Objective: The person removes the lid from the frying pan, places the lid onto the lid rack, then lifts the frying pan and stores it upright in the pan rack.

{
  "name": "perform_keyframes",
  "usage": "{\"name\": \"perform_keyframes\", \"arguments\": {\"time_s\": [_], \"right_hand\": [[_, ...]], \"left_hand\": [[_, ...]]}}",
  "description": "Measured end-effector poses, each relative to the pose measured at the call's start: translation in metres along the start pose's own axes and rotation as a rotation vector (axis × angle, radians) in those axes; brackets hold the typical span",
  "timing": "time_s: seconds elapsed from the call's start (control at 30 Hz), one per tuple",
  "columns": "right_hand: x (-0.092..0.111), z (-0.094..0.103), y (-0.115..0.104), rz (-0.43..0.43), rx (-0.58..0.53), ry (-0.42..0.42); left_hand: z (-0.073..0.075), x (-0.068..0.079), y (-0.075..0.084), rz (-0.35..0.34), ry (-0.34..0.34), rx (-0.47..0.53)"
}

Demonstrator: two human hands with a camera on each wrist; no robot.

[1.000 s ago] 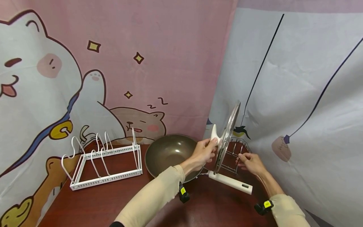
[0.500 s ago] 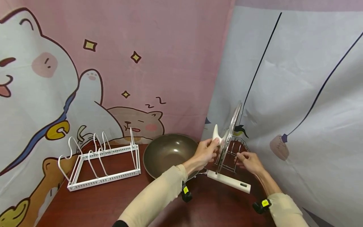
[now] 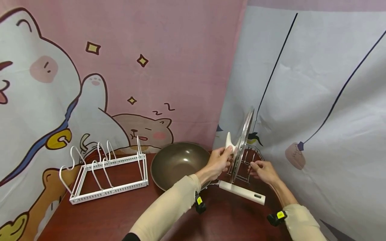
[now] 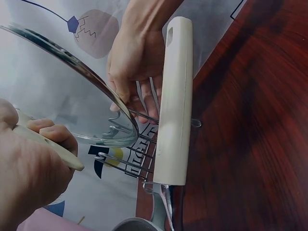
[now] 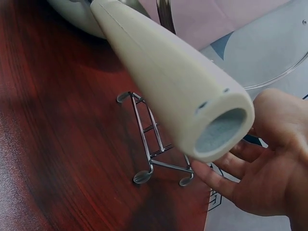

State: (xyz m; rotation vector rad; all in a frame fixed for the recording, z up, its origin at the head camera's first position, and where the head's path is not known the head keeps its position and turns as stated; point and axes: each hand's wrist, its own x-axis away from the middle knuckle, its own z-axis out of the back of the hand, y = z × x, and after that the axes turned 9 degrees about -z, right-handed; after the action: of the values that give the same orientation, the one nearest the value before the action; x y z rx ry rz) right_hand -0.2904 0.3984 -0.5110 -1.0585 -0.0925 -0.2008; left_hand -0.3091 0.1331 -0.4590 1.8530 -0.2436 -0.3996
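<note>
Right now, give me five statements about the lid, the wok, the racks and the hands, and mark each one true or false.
1. The left hand holds the glass lid. True.
2. The glass lid lies flat over the wok. False: it is held on edge, nearly upright.
3. The right hand has its fingers at the wire rack. True.
4. In the head view, the white rack is right of the wok. False: it is left of it.
5. The wok's handle is cream-coloured. True.
</note>
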Motion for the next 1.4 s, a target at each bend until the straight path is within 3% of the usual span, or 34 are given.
{"name": "perform_keyframes", "arguments": {"time_s": [0.27,1.4], "right_hand": [[0.006,-0.001,-0.01,-0.015,0.017,-0.009],[0.002,0.0,-0.003,-0.006,0.014,0.008]], "left_hand": [[-0.003,-0.003,-0.006,0.019,0.017,0.007],[-0.002,-0.015,-0.029,0.049,0.01,0.041]]}}
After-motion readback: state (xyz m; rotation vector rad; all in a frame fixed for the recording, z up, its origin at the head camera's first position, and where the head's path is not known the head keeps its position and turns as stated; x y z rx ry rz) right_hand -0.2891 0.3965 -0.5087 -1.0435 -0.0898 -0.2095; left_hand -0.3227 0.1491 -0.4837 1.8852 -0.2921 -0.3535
